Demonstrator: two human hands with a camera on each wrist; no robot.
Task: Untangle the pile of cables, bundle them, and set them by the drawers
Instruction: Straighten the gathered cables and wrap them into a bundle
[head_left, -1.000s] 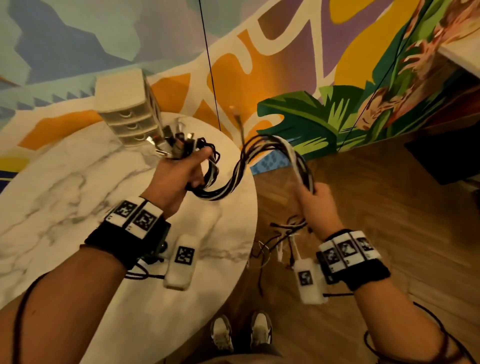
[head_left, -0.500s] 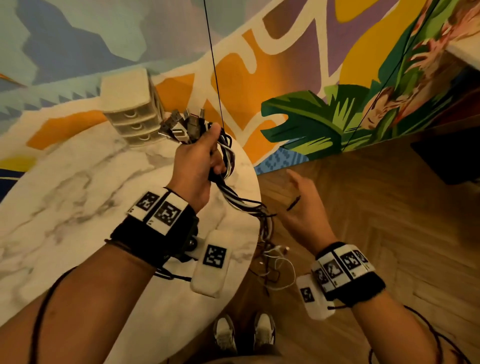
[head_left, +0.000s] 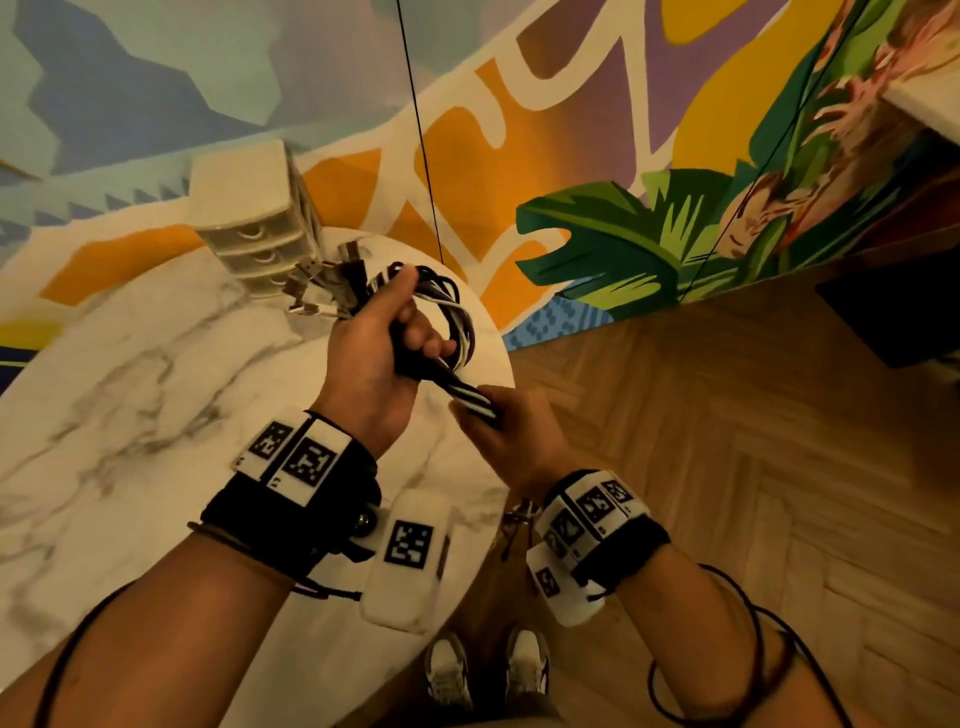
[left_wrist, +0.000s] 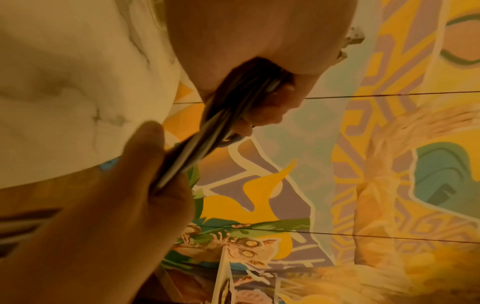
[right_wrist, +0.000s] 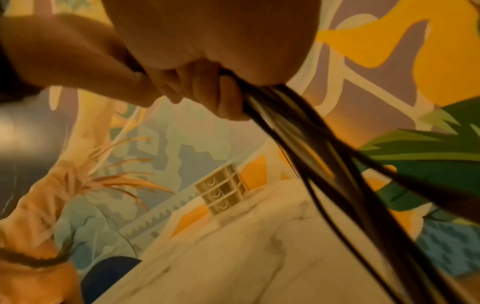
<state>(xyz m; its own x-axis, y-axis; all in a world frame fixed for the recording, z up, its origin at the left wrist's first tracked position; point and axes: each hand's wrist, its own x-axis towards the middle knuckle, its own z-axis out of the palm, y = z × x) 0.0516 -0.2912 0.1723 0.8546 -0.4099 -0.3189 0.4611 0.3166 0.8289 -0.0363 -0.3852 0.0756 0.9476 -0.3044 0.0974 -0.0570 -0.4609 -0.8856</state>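
R hand (head_left: 506, 436) was open & apart from the cables half a sec ago — now it's closed round the trailing run, fingers (right_wrist: 228, 102) curled tight on the strands. L hand (head_left: 374, 358) grips the coiled part of the cables (head_left: 447, 322), fingers wrapped, plug ends fanning past its knuckles. Between the two fists the run lies short and taut, long axis slanting from L hand down to R hand just below it. Drawers (head_left: 254, 228) sit just beyond the plug ends on the table (head_left: 130, 374) — L hand is nearer, so the set-down is likely its job.
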